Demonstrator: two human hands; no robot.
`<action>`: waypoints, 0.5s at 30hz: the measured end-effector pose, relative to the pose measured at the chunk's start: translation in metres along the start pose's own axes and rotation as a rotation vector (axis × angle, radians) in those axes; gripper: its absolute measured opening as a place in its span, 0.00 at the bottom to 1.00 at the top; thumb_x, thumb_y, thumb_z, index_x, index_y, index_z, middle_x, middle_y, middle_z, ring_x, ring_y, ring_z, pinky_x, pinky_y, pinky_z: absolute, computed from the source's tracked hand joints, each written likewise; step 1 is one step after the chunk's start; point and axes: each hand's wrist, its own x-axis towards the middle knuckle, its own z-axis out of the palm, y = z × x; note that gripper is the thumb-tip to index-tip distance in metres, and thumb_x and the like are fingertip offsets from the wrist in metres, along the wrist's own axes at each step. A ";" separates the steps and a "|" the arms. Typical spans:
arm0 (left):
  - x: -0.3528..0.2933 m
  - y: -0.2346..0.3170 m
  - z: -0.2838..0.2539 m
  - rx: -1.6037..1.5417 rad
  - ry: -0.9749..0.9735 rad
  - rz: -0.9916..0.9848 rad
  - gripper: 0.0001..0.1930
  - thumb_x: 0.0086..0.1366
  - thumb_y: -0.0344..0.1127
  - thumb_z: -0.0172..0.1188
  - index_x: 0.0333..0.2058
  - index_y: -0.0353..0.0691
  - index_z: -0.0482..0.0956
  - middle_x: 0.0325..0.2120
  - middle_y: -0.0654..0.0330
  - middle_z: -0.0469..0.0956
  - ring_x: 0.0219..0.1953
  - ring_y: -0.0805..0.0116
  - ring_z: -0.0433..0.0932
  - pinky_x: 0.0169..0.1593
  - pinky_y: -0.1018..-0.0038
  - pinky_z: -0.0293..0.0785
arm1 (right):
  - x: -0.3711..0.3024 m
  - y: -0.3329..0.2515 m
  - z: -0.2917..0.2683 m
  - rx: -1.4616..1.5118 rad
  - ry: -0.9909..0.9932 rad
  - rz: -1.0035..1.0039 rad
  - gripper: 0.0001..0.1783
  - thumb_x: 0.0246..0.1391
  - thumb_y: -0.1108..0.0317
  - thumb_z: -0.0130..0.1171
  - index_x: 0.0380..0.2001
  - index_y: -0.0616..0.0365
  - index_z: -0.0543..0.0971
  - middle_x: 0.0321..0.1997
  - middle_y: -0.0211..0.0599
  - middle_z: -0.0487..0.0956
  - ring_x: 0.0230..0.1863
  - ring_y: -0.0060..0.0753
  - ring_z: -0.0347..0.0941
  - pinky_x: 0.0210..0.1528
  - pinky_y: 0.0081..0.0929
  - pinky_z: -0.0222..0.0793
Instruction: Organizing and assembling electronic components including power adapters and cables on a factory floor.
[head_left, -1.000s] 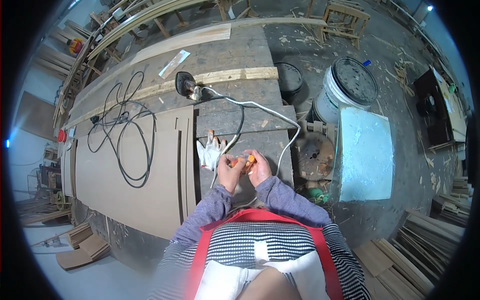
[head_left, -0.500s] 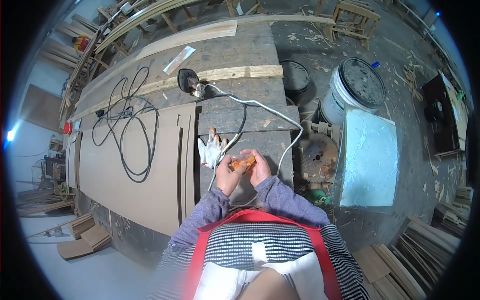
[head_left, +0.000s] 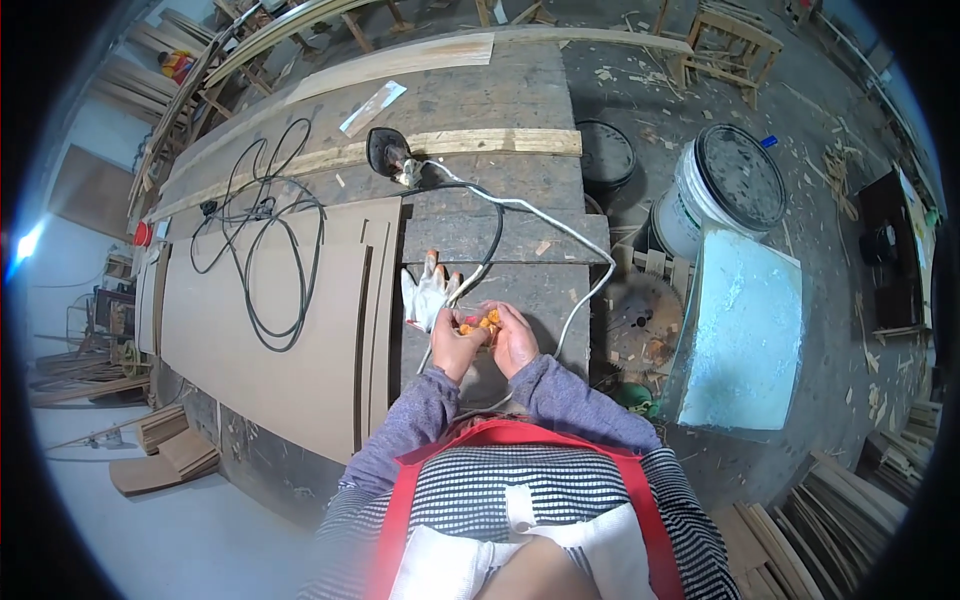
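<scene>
My left hand (head_left: 457,346) and my right hand (head_left: 515,342) meet over the bench in front of my body. Between them is a cluster of small orange pieces (head_left: 487,322), with a bit of pink beside it and what looks like clear plastic around it. Left thumb and fingers pinch the cluster, while the right fingers curl round its other side. What exactly the pieces are is too small to tell. Just beyond my left hand lies a white work glove (head_left: 427,292) with orange-stained fingertips. A white cable (head_left: 543,217) loops around both hands.
Brown flat panels (head_left: 265,330) lie at left under a coiled black cable (head_left: 262,250). Across the bench (head_left: 500,236) are a long wooden strip (head_left: 490,142) and a black lamp head (head_left: 386,152). A circular saw blade (head_left: 645,312), lidded bucket (head_left: 690,205) and pale blue sheet (head_left: 745,335) stand right.
Both hands stay together at the same place, and their fingers have shifted on the orange pieces, now spread apart with some pink showing. The whole view has turned slightly.
</scene>
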 end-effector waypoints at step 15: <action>-0.010 0.019 -0.013 -0.396 -0.193 -0.118 0.16 0.53 0.27 0.64 0.36 0.36 0.66 0.31 0.61 0.72 0.33 0.74 0.74 0.34 0.77 0.74 | -0.003 -0.012 0.010 0.102 0.105 0.055 0.15 0.65 0.62 0.42 0.44 0.62 0.72 0.42 0.40 0.76 0.43 0.34 0.74 0.49 0.32 0.70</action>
